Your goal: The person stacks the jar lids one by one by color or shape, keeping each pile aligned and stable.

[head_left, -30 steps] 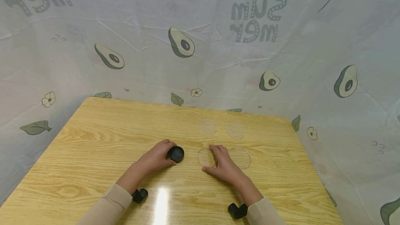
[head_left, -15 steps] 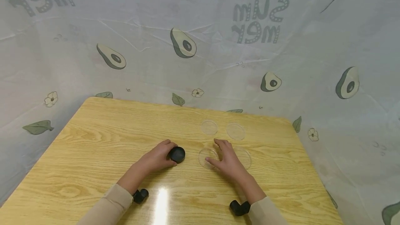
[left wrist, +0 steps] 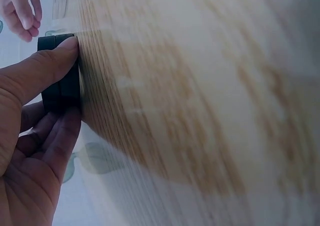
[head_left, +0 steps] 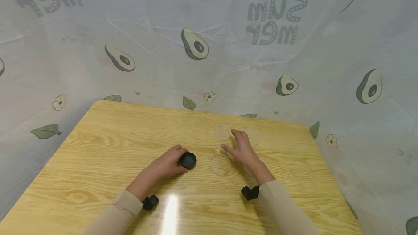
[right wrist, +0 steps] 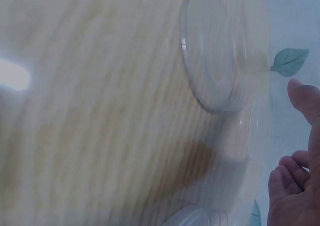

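Observation:
My left hand (head_left: 168, 161) holds a short, round black puck-like thing (head_left: 188, 161) by its edge. In the left wrist view the thumb presses one side of this black thing (left wrist: 61, 81) and the fingers the other; a seam runs round its side. My right hand (head_left: 244, 151) reaches over the wood, thumb and fingers spread apart with nothing between them. It is nearest to two clear round dishes at the back, a left one (head_left: 221, 132) and a right one (head_left: 254, 139) that it partly overlaps. Closer to me lies another clear dish (head_left: 220, 165).
A fourth-corner clear dish (head_left: 262, 160) is mostly hidden under my right forearm. All rest on a wooden table (head_left: 114, 148). Behind it hangs a pale curtain (head_left: 156, 75) printed with avocados. Black camera mounts sit at both wrists.
My right hand has moved away from the front left dish, forward toward the back pair, its fingers still spread. The left hand keeps its grip on the black thing in the same place.

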The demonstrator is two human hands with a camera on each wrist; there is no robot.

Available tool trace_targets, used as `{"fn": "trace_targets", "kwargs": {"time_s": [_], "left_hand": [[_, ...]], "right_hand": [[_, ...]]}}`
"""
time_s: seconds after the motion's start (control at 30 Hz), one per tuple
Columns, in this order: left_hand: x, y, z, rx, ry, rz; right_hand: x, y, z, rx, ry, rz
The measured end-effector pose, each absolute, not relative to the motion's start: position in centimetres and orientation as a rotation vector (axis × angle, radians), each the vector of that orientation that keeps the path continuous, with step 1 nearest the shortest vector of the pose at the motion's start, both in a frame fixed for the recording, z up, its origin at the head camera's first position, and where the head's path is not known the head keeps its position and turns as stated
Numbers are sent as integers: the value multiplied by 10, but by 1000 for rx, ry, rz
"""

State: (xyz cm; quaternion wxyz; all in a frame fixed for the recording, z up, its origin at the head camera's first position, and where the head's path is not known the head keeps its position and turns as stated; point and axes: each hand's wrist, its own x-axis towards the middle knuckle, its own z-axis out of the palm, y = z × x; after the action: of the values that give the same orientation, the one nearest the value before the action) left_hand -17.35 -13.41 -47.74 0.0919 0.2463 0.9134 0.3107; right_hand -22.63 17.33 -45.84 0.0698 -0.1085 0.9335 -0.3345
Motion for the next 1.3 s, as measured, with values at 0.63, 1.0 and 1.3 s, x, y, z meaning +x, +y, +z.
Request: {"fn": "trace_targets", "kwargs": {"time_s": [0.63, 1.0, 1.3], "left_hand": [[-178, -133, -479, 717, 2700, 902], [-177, -134, -479, 702, 2703, 895], [-176, -133, -476, 710, 2721, 889]], "right_hand": [[-259, 165, -466, -212, 2733, -924], [-268, 157, -475, -161, 2744, -916], [-270, 149, -480, -95, 2783, -915]]}}
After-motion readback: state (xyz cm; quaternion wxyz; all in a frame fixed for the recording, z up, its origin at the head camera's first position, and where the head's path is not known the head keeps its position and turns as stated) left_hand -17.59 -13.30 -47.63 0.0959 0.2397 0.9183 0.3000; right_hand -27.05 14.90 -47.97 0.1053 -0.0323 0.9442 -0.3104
